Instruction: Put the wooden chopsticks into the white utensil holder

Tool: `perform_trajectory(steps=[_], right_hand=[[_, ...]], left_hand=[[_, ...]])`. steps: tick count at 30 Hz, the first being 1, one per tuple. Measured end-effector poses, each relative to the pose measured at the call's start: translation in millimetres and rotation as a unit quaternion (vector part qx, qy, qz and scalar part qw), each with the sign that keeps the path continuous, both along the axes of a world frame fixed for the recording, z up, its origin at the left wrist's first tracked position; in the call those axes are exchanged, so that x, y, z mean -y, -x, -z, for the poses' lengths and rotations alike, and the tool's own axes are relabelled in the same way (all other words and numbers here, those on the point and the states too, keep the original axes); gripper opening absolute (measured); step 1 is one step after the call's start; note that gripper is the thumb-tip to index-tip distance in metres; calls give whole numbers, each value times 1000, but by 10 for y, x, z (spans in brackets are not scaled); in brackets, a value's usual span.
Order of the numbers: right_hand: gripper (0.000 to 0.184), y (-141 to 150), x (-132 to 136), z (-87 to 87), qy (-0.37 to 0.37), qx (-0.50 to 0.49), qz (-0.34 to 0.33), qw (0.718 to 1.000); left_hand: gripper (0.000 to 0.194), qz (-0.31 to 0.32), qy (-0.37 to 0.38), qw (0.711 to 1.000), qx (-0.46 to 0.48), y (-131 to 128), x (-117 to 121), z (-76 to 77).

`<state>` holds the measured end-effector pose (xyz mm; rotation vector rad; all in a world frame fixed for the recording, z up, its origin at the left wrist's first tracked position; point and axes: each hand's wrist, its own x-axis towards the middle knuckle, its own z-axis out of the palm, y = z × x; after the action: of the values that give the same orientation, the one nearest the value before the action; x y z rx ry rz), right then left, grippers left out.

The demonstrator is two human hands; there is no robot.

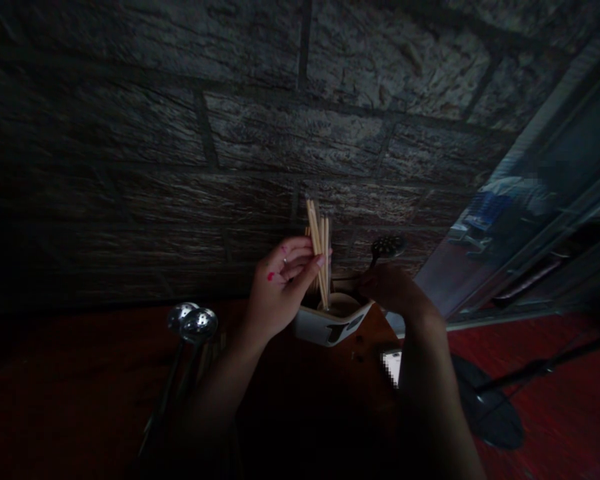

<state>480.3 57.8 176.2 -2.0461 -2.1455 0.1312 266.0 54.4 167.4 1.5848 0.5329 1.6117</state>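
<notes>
My left hand (280, 287) is closed round a bundle of light wooden chopsticks (319, 243), held upright with their lower ends reaching into a white utensil holder (330, 323). My right hand (387, 287) lies dark on the right side of the holder, close to the handle of a slotted ladle (387, 247) that stands in it. The right hand's fingers are lost in shadow, so I cannot make out its grip.
Two metal ladles (193, 323) lie on the dark red surface at the left. A dark round pan (490, 407) with a long handle sits at the right. A stone-pattern wall (260, 133) rises behind; a window (520, 220) is at the right.
</notes>
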Motion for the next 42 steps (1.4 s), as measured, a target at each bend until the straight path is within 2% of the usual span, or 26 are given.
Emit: perform_trajectory(steps=[4, 10, 14, 26, 32, 38, 42], right_hand=[[25, 4, 48, -64, 58, -64, -12, 996], [34, -53, 89, -69, 16, -95, 16, 995], [35, -61, 80, -60, 4, -76, 1, 997], [24, 77, 62, -54, 21, -127, -26, 991], [23, 204, -26, 26, -2, -99, -35, 994], [22, 163, -87, 113, -16, -118, -31, 992], [22, 103, -86, 108, -30, -137, -38, 989]], left_hand=[[17, 6, -1, 1000, 3, 1, 1, -12], [19, 7, 10, 1000, 4, -11, -8, 1], [21, 7, 7, 1000, -4, -8, -17, 18], [20, 12, 11, 1000, 4, -19, -16, 19], [21, 8, 9, 1000, -1, -17, -12, 20], [21, 13, 9, 1000, 0, -16, -22, 17], [18, 17, 7, 1000, 3, -11, -22, 12]])
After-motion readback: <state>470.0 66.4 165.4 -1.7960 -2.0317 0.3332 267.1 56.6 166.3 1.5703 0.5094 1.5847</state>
